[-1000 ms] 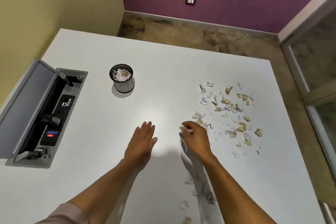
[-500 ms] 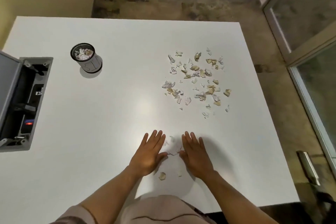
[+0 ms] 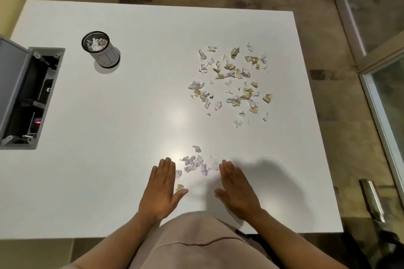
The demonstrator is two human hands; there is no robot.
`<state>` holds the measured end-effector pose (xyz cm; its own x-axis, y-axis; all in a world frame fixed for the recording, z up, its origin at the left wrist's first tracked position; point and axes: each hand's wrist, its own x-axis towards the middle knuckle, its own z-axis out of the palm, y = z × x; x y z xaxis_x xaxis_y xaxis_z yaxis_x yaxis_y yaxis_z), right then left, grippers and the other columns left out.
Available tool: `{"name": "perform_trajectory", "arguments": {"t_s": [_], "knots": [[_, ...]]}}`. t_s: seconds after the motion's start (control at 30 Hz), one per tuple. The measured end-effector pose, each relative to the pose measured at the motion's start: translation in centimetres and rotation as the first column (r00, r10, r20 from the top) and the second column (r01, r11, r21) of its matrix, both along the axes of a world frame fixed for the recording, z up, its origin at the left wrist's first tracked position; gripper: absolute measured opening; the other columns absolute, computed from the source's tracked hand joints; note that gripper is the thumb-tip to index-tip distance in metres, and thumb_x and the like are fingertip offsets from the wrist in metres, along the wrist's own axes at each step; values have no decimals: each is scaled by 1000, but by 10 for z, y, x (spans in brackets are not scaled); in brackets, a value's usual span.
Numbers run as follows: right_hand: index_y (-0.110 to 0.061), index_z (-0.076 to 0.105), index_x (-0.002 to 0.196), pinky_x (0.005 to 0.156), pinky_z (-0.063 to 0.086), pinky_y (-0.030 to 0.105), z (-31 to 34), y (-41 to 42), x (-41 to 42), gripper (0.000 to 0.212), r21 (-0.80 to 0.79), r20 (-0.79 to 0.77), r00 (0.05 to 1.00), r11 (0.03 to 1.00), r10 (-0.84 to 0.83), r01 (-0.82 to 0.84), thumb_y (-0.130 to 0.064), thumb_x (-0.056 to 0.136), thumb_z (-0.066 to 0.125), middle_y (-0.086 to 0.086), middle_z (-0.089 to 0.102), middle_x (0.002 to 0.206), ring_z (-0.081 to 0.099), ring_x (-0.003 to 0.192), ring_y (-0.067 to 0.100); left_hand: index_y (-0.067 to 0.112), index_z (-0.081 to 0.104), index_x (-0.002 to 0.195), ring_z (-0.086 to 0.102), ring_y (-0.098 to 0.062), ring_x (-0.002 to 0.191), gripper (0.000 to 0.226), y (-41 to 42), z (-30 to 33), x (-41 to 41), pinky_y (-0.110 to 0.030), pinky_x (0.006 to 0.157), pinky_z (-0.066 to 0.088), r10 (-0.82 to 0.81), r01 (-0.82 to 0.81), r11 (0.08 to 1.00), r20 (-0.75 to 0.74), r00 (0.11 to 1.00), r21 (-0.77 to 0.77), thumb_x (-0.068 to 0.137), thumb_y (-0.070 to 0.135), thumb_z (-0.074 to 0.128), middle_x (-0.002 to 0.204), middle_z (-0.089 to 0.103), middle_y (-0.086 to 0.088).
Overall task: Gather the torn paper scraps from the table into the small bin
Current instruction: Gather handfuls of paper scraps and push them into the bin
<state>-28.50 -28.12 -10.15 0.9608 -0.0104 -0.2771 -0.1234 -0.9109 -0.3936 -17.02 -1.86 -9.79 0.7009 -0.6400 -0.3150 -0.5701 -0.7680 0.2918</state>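
Observation:
A small grey bin (image 3: 101, 50) with a black rim stands at the table's far left, with paper scraps inside it. A wide scatter of torn scraps (image 3: 233, 81) lies on the right half of the white table (image 3: 131, 105). A smaller cluster of pale scraps (image 3: 197, 165) lies near the front edge, between my hands. My left hand (image 3: 161, 190) lies flat on the table left of that cluster, fingers straight. My right hand (image 3: 237, 190) lies flat to its right, fingers straight. Neither hand holds anything.
An open grey cable box (image 3: 24, 96) with sockets is sunk into the table's left edge, its lid raised. A glass door with a metal handle (image 3: 371, 200) stands to the right. The floor shows beyond the far edge.
The view has tilted down toward the near edge. Both hands have drawn back toward me and spread apart, exposing the small cluster of scraps between them.

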Motion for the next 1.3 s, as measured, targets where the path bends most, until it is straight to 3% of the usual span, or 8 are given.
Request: {"name": "perform_trajectory", "arguments": {"t_s": [0.2,0.33,0.5,0.73,0.83,0.97,1.1,1.3], "knots": [[-8,15,153,113,15,53,-5,19,-15,85,-74,-119,974,977,191,-201,-67,94,28,11,20,160,16,149,27,2,10,154,-1,-29,151,82,-12,-9,-38,-43,121,-1,79,-78,995,-18,997,59,98,62,19,162,3,-15],[-9,23,152,114,10,54,-1,20,4,85,-91,-109,972,972,207,-217,-70,93,25,9,23,160,15,149,26,6,5,155,-8,-25,151,72,-35,-13,-38,-45,121,-4,138,-138,988,1,990,75,102,55,11,163,-1,-12],[-11,27,151,119,8,56,4,14,36,80,-172,-107,975,962,196,-213,-67,95,21,9,27,158,20,148,26,5,1,155,-11,-27,151,68,-68,-17,-18,-46,121,-5,128,-129,991,13,992,47,104,46,20,163,-7,-10],[0,49,138,109,36,49,11,-15,48,63,-149,146,958,963,245,-223,-45,94,42,17,48,145,43,136,30,15,-16,153,-24,-15,148,79,-88,-11,16,-33,121,-13,101,-118,982,-117,988,-149,101,57,26,160,-23,1],[-3,41,143,113,33,47,7,-33,33,68,-154,127,958,959,259,-239,-49,94,49,14,41,151,36,141,28,11,-8,155,-15,-23,150,99,-80,-6,21,-37,121,-10,-60,58,988,-12,998,-145,92,70,40,163,-15,-6],[-9,29,149,119,23,46,-2,-46,5,69,-154,38,966,956,257,-248,-55,98,35,8,28,158,18,148,23,8,8,156,2,-32,151,107,-59,-13,15,-53,120,7,-304,309,950,82,949,-53,83,81,38,164,3,-11],[-9,26,151,117,13,44,-5,-44,-4,73,-160,-34,971,958,235,-238,-60,98,29,8,25,159,15,149,22,12,9,156,2,-28,152,106,-60,-22,11,-53,120,7,-209,212,976,57,976,-46,83,83,37,165,2,-8],[-9,19,153,116,10,43,-4,-40,-4,75,-144,-59,979,968,197,-203,-61,99,24,6,16,161,10,149,22,12,9,156,0,-28,152,103,-97,-22,40,-50,121,4,-114,118,986,41,993,-117,84,80,39,165,2,-8]]}}
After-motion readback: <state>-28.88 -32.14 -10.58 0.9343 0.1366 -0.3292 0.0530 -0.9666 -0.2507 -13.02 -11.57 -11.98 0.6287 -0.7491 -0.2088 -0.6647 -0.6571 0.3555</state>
